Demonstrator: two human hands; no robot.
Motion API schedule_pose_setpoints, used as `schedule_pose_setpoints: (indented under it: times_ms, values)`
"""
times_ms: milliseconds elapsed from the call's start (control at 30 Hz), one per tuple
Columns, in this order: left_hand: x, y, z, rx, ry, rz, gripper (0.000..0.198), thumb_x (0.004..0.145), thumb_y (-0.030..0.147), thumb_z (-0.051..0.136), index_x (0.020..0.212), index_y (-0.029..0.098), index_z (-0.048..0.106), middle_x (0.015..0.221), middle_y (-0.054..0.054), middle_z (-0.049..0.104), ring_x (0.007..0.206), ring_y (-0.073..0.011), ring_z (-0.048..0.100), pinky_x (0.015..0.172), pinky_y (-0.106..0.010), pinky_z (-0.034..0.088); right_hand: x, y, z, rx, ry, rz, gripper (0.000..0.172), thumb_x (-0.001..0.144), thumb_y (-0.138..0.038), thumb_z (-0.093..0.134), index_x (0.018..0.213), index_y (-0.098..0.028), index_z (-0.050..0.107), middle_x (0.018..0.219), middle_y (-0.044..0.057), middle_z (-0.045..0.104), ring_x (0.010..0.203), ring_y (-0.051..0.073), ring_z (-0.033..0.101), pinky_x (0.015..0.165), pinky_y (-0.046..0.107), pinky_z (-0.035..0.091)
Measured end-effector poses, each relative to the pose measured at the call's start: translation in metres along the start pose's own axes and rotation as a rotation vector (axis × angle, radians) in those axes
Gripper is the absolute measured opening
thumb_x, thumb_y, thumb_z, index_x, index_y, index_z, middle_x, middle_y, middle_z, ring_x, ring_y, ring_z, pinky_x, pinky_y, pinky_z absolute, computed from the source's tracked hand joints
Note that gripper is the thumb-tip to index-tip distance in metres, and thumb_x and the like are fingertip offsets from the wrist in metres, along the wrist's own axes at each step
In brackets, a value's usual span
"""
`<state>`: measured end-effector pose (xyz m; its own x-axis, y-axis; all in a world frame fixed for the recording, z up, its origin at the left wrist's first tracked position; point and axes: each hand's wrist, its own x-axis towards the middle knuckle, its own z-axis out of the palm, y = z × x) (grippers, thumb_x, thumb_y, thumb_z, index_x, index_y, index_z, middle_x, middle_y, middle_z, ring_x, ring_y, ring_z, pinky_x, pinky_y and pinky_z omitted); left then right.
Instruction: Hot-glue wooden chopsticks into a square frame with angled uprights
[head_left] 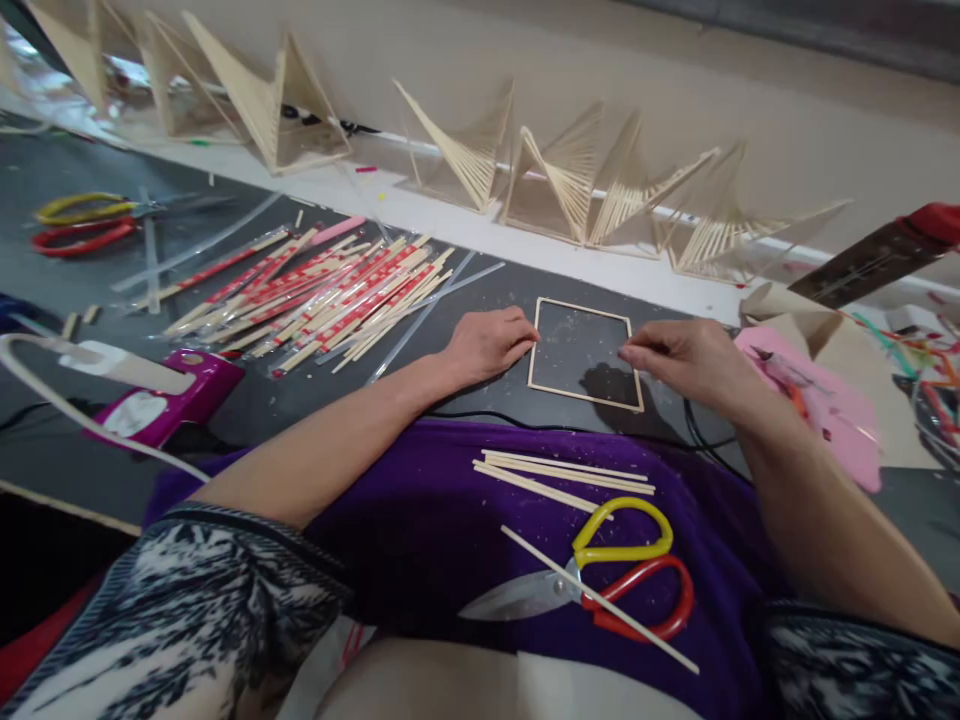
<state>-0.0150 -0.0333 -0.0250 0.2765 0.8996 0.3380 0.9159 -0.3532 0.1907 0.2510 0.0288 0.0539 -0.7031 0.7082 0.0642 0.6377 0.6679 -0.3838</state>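
A square frame of thin wooden sticks [585,396] lies flat on the dark grey table. My left hand [487,345] is closed, its fingertips pinching the frame's left side. At the opposite side my right hand [682,360] is also closed, thumb and fingers together on the right stick; part of that stick is hidden behind them. Several loose wooden sticks [566,470] rest on the purple cloth [405,500] over my lap. Below them lie scissors [559,588] with one yellow and one red handle, a single stick crossing over them.
Packs of chopsticks [322,290] in red-printed wrappers spread out at left. A magenta glue gun [169,395] with a white cord and more scissors [90,222] lie farther left. Twisted stick models [555,185] line the wall. On the right are a pink sheet [847,430] and a red-capped bottle [877,255].
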Motion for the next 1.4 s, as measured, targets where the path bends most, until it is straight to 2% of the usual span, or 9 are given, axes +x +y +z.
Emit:
schedule_pose_setpoints:
  times_ms: [133,200,267,367,500,767,967,1133,1400]
  values:
    - [0.001,0.003,-0.001,0.001,0.023,0.009,0.023,0.091,0.033,0.048,0.095,0.023,0.068,0.094,0.0,0.066,0.087,-0.0121,0.062,0.058,-0.023,0.035,-0.027,-0.029,0.001,0.023,-0.174,-0.153,0.025,0.088,-0.036,0.05,0.082,-0.019,0.068,0.075,0.002,0.068,0.065,0.013,0.06,0.058,0.023,0.037]
    - [0.001,0.005,-0.002,-0.009,0.044,0.024,0.024,0.091,0.034,0.048,0.093,0.022,0.068,0.093,-0.001,0.066,0.086,-0.0125,0.061,0.057,-0.024,0.034,-0.044,-0.043,0.009,0.087,-0.328,-0.259,0.026,0.091,-0.034,0.045,0.086,-0.02,0.067,0.079,0.003,0.068,0.069,0.013,0.061,0.062,0.022,0.04]
    - [0.001,0.007,-0.002,-0.021,0.056,0.037,0.024,0.091,0.033,0.048,0.092,0.021,0.069,0.092,-0.001,0.066,0.085,-0.0127,0.061,0.057,-0.024,0.034,-0.059,-0.053,0.021,0.105,-0.399,-0.294,0.024,0.092,-0.032,0.045,0.087,-0.021,0.067,0.079,0.003,0.067,0.068,0.013,0.06,0.061,0.023,0.041]
    - [0.001,0.01,-0.002,-0.028,0.055,0.046,0.024,0.091,0.032,0.048,0.092,0.021,0.069,0.092,-0.002,0.065,0.085,-0.0136,0.06,0.056,-0.024,0.034,-0.073,-0.059,0.037,0.024,-0.366,-0.293,0.022,0.091,-0.033,0.048,0.092,-0.021,0.066,0.082,0.005,0.067,0.068,0.014,0.06,0.06,0.024,0.041]
    - [0.0,0.013,-0.003,-0.026,0.052,0.053,0.024,0.09,0.031,0.048,0.091,0.019,0.069,0.091,-0.003,0.065,0.084,-0.0144,0.06,0.055,-0.025,0.034,-0.077,-0.055,0.049,-0.041,-0.319,-0.326,0.021,0.091,-0.031,0.048,0.094,-0.021,0.066,0.086,0.005,0.065,0.072,0.013,0.061,0.061,0.023,0.041]
    - [0.0,0.014,-0.001,-0.014,0.036,0.06,0.024,0.091,0.03,0.048,0.092,0.019,0.069,0.092,-0.003,0.065,0.082,-0.0148,0.059,0.054,-0.026,0.031,-0.08,-0.048,0.061,-0.247,-0.25,-0.298,0.02,0.091,-0.032,0.049,0.097,-0.02,0.063,0.091,0.005,0.063,0.077,0.015,0.06,0.061,0.025,0.038]
    - [0.0,0.015,-0.001,-0.024,0.036,0.062,0.024,0.09,0.03,0.048,0.091,0.018,0.069,0.09,-0.003,0.064,0.081,-0.0142,0.059,0.056,-0.025,0.033,-0.085,-0.056,0.063,-0.203,-0.13,-0.303,0.023,0.093,-0.033,0.045,0.092,-0.019,0.063,0.089,0.005,0.063,0.07,0.013,0.058,0.059,0.026,0.037]
    - [0.0,0.015,-0.001,-0.014,0.044,0.056,0.025,0.091,0.03,0.047,0.091,0.019,0.069,0.091,-0.003,0.065,0.082,-0.0143,0.059,0.054,-0.025,0.032,-0.094,-0.072,0.069,-0.22,-0.173,-0.358,0.02,0.091,-0.03,0.049,0.08,-0.019,0.061,0.078,0.005,0.06,0.068,0.016,0.055,0.057,0.03,0.034]
    - [-0.001,0.012,-0.002,-0.029,0.035,0.045,0.025,0.091,0.032,0.047,0.092,0.02,0.069,0.092,-0.002,0.066,0.085,-0.0133,0.061,0.057,-0.023,0.036,-0.095,-0.084,0.079,-0.317,-0.19,-0.383,0.012,0.086,-0.017,0.048,0.08,-0.017,0.058,0.077,0.007,0.059,0.064,0.017,0.051,0.054,0.031,0.031]
